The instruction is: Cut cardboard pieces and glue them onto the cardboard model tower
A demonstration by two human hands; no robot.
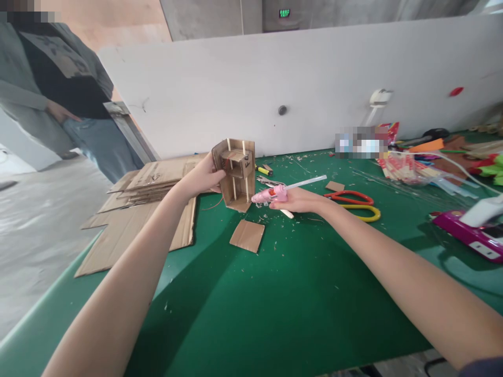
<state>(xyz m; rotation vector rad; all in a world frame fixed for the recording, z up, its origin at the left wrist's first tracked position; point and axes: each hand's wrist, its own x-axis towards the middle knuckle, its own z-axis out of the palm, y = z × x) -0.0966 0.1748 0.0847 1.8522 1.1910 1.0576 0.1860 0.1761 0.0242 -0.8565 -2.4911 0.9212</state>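
Observation:
My left hand (206, 175) grips the left side of a small cardboard frame (239, 201), holding it upright over the green table (298, 293). Pale sticks run up the open front of this frame, and a cardboard shelf crosses its middle. In my right hand (296, 201) is a pink hot glue gun (271, 194), a clear glue stick (306, 182) jutting from its rear. The gun's nozzle points left, close to the lower right edge of the frame; whether they touch I cannot tell. Below lies a loose square of cardboard (247, 236).
Flat cardboard sheets (157, 180) are stacked at left. Scissors (359, 204) with red and yellow handles lie beyond my right wrist, near a yellow cutter (263, 170). A purple power strip (467, 235) and craft supplies (408, 167) occupy the right. Someone (66, 78) stands at far left.

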